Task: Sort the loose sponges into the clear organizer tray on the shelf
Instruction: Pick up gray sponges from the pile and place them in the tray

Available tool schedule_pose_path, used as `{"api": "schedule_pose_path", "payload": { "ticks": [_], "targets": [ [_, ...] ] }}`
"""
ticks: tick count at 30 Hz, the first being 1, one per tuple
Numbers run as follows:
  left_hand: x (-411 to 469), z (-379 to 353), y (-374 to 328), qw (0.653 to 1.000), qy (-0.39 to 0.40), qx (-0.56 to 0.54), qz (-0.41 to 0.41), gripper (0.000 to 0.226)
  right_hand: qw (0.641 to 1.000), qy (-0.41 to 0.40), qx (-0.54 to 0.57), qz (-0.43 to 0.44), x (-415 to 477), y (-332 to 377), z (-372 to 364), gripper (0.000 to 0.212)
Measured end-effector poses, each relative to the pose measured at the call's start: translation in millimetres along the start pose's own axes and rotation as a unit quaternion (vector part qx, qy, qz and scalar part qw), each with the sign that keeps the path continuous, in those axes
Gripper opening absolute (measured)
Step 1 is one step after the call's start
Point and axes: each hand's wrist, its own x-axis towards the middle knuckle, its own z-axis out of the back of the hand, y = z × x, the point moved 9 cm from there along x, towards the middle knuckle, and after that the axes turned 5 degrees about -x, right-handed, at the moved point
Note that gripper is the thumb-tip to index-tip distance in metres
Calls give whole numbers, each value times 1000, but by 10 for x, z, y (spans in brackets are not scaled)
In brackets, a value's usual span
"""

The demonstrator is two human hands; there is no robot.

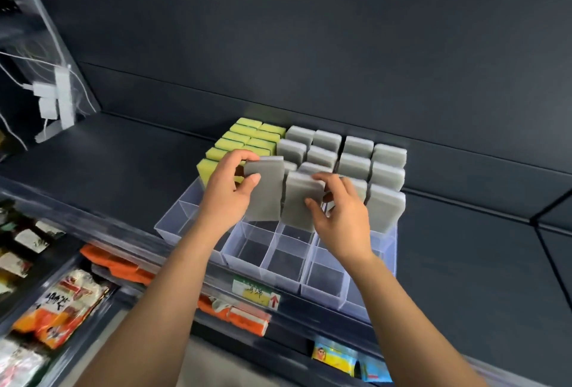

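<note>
A clear organizer tray (280, 275) with square compartments stands on the dark shelf. Its back rows hold upright yellow-green sponges (244, 134) on the left and grey sponges (356, 154) on the right; the front compartments are bare. My left hand (230, 191) grips one grey sponge (266, 197) upright over the tray's middle row. Beside it, my right hand (343, 216) holds a second grey sponge (298, 201) by its right edge. The two sponges nearly touch.
The dark shelf (464, 262) extends to both sides of the tray, with a back wall behind. A price label (255, 292) sits on the shelf's front edge. Below are packaged goods (62, 303). White cables and plugs (52, 98) hang at the upper left.
</note>
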Motion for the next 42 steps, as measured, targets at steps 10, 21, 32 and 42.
{"api": "schedule_pose_path", "payload": {
  "ticks": [10, 21, 32, 42],
  "targets": [
    [40, -123, 12, 992, 80, -5, -92, 29, 997, -19, -56, -48, -202, 28, -103, 30],
    [-63, -262, 131, 974, 153, 50, -158, 28, 990, -11, -113, -83, -300, 51, -171, 31],
    [-99, -277, 77, 943, 136, 201, -227, 32, 990, -41, -128, -32, -63, 237, -58, 39],
    [-76, -241, -30, 936, 143, 220, -236, 29, 963, 67, -251, -67, 387, -30, -250, 34]
  ]
}}
